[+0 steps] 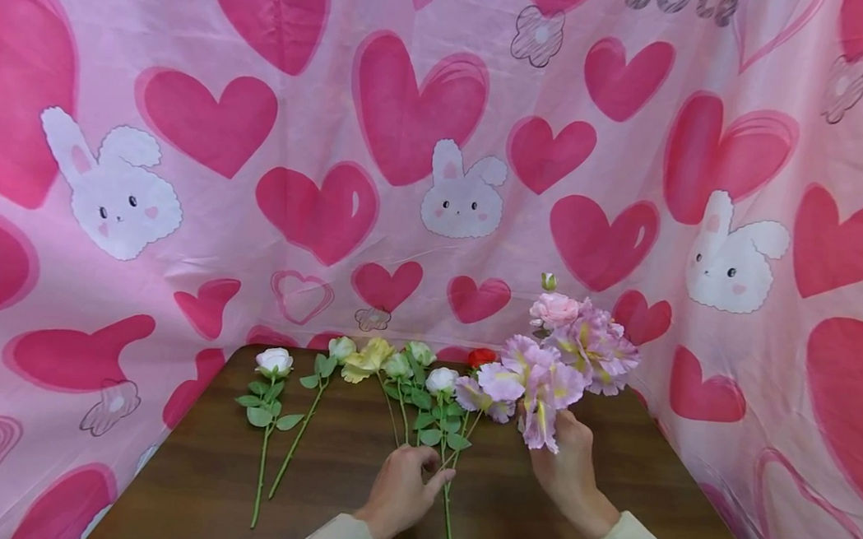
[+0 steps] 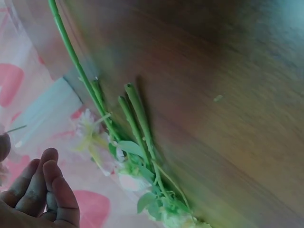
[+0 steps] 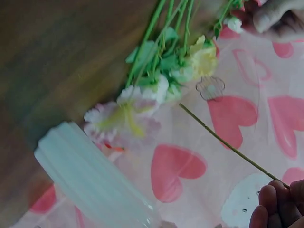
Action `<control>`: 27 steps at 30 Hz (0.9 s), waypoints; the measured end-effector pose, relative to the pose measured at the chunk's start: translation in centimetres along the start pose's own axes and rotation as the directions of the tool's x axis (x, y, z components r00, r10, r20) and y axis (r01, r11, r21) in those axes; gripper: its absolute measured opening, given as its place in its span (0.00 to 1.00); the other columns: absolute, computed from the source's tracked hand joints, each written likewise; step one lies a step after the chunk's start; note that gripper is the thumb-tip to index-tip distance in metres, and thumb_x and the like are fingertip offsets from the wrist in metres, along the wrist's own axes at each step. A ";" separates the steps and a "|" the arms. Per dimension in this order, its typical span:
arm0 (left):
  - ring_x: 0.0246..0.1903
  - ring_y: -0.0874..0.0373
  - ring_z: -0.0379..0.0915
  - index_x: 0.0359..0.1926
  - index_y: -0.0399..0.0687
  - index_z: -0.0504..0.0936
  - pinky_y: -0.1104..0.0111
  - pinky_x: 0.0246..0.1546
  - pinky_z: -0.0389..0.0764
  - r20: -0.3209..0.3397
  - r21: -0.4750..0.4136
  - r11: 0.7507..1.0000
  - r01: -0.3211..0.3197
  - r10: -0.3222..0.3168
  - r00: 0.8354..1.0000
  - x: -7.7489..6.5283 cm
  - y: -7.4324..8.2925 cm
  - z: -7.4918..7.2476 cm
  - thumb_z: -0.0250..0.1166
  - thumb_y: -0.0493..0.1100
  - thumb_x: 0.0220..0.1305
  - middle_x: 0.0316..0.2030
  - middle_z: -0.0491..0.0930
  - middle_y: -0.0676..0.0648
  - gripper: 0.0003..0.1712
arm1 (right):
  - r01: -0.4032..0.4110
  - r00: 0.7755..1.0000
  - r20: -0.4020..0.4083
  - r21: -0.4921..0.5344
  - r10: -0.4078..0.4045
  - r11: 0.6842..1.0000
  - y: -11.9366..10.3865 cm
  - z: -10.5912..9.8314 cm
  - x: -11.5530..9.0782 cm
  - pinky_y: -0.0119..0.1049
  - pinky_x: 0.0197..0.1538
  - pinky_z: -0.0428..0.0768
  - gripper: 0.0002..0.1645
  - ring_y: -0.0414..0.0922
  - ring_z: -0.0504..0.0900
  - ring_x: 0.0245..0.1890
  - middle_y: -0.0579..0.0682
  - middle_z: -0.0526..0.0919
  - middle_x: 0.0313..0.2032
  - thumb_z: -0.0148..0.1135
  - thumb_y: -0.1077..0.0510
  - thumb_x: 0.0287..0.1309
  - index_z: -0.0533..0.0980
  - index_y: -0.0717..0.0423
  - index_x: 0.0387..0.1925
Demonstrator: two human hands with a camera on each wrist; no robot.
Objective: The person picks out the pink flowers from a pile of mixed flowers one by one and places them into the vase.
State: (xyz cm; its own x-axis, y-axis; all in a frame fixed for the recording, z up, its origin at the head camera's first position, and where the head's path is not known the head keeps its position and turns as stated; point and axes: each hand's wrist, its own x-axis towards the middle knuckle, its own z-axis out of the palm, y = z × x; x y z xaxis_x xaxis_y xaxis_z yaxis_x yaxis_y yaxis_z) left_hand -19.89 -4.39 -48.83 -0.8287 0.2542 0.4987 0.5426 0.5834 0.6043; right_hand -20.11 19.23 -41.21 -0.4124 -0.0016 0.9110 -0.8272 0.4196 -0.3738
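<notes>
My right hand (image 1: pixel 568 463) is just below a cluster of purple irises (image 1: pixel 536 383) and a pink rose (image 1: pixel 555 310). In the right wrist view its fingers pinch a thin flower stem (image 3: pixel 230 145), whose free end points away; which bloom it belongs to is hidden. Nearby stands a white ribbed vase (image 3: pixel 95 175), concealed by blooms and hand in the head view. My left hand (image 1: pixel 405 486) hovers over the stems of the lying flowers. The left wrist view shows its fingers fairly straight and held together, apart from the thumb.
On the brown table (image 1: pixel 189 469) lie a white rose (image 1: pixel 274 362), a pale rose (image 1: pixel 341 348), a yellow flower (image 1: pixel 370 360), another white rose (image 1: pixel 442 381), a red flower (image 1: pixel 481 357) and a further iris (image 1: pixel 484 400). A pink heart-print cloth (image 1: pixel 403 243) hangs behind.
</notes>
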 end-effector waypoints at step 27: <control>0.25 0.67 0.62 0.30 0.55 0.82 0.71 0.25 0.68 0.013 0.052 0.993 0.108 -0.109 0.994 -0.8 -1.8 -2.2 0.74 0.51 0.63 0.23 0.71 0.62 0.11 | 0.173 0.977 -0.035 -0.449 -0.211 0.877 1.8 -2.0 7.5 0.52 0.29 0.72 0.03 0.56 0.78 0.24 0.59 0.81 0.24 0.65 0.71 0.53 0.79 0.63 0.28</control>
State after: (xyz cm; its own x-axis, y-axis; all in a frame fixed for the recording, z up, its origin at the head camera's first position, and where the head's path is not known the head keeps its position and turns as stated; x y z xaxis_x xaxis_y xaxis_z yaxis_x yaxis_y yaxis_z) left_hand -19.86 -7.35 -48.90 -0.8846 0.1991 0.4216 0.4418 0.6469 0.6216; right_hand -23.89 21.76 -34.72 -0.2150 -0.0584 0.9749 -0.6256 0.7748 -0.0916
